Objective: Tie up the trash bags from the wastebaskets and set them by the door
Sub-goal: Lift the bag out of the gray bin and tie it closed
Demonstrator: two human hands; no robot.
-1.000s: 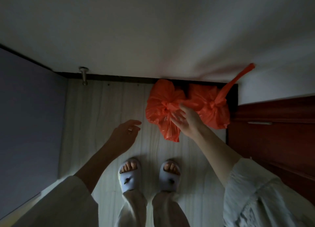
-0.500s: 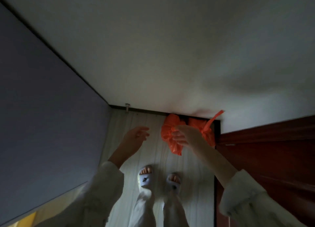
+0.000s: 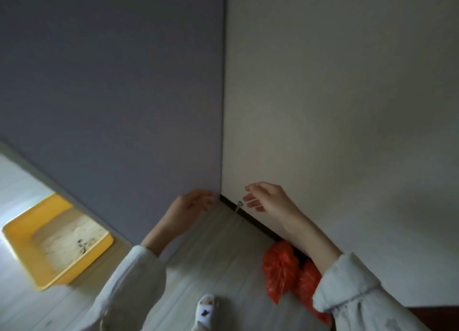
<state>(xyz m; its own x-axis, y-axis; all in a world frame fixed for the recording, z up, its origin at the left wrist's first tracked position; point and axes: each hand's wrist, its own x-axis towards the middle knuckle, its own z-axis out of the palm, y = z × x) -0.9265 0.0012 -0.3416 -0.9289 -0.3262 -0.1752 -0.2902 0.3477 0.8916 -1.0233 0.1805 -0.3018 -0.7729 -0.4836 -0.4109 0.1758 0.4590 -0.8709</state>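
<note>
Two orange trash bags (image 3: 283, 271) lie on the pale plank floor (image 3: 218, 256) at 5 o'clock in view, touching each other and pushed against the dark baseboard (image 3: 250, 219) under the cream wall (image 3: 347, 107). The right forearm hides part of them.

Handling, as a judgement: thin crinkled film, soft, light, probably slippery and easy to tear; best taken at the gathered neck (knots not visible here).

Left hand (image 3: 188, 209) at 6 o'clock: loose fingers, holding nothing. Right hand (image 3: 265, 197) just toward 3 o'clock of it: fingers slack and parted, holding nothing, well above the bags.

A metal doorstop (image 3: 239, 205) stands between the hands. Yellow tray (image 3: 54, 241) at 8 o'clock, beyond the grey panel (image 3: 111, 82).

No brands, labels or writing readable.
</note>
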